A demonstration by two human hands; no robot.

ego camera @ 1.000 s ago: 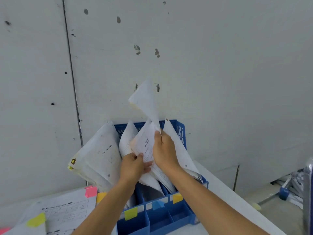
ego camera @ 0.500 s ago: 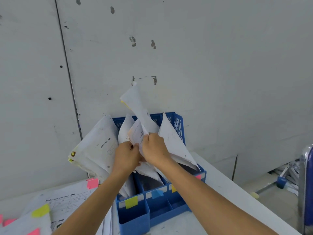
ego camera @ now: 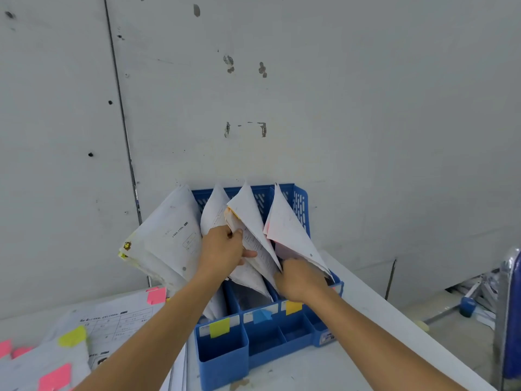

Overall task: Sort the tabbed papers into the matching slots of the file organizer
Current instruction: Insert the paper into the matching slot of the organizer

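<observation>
A blue file organizer (ego camera: 300,203) stands against the wall, its slots marked at the front by a yellow tab (ego camera: 219,327), a blue tab (ego camera: 261,316) and an orange tab (ego camera: 293,307). White papers fan out of its slots. My left hand (ego camera: 222,251) grips the edge of a sheaf of papers (ego camera: 248,221) in a middle slot. My right hand (ego camera: 300,280) is lower, its fingers tucked in between that sheaf and the rightmost papers (ego camera: 287,232), so its fingertips are hidden.
A loose pile of tabbed papers (ego camera: 112,320) with pink and yellow tabs lies on the white table at the left. A bundle (ego camera: 166,241) leans out of the leftmost slot. The table edge runs diagonally at right, beside a chair back (ego camera: 510,320).
The tall sheet held up earlier has gone down into the organizer. My right hand dropped from the sheet's top to the base of the slots; my left hand stays on the middle papers.
</observation>
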